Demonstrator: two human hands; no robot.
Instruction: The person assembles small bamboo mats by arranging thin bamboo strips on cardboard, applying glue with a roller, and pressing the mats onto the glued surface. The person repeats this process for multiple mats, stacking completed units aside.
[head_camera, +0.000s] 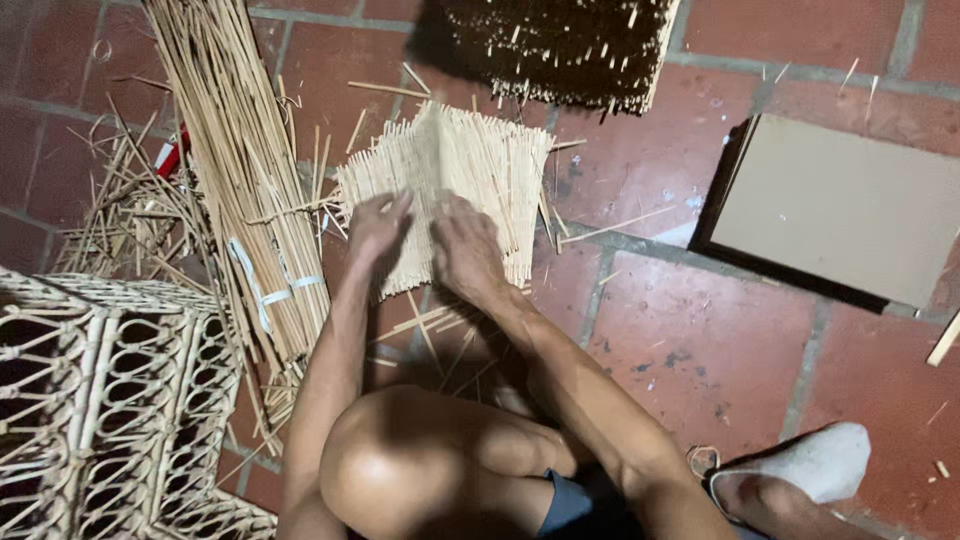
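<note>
- The left hand (378, 228) and the right hand (464, 248) lay side by side on the pale woven mat of thin cane sticks (455, 180), which rested flat on the floor just ahead of the person's bent knee (385, 465).
- Both hands pressed down on the mat's near edge with fingers curled into the weave; whether they pinched a strand could not be told.
- The mat looked roughly square, with loose stick ends poking out along its sides and a raised fold near its middle.
- The floor of red-brown square tiles (700, 340) was strewn with cane offcuts.
- At the near left stood a pale openwork rattan frame (105, 400).
- A long tied bundle of straight cane rods (240, 170) lay beside the mat's left edge.
- To the right, well apart, lay a flat brown cardboard sheet (840, 205).
- Farthest off, a dark woven panel (560, 45) sat beyond the mat.
</note>
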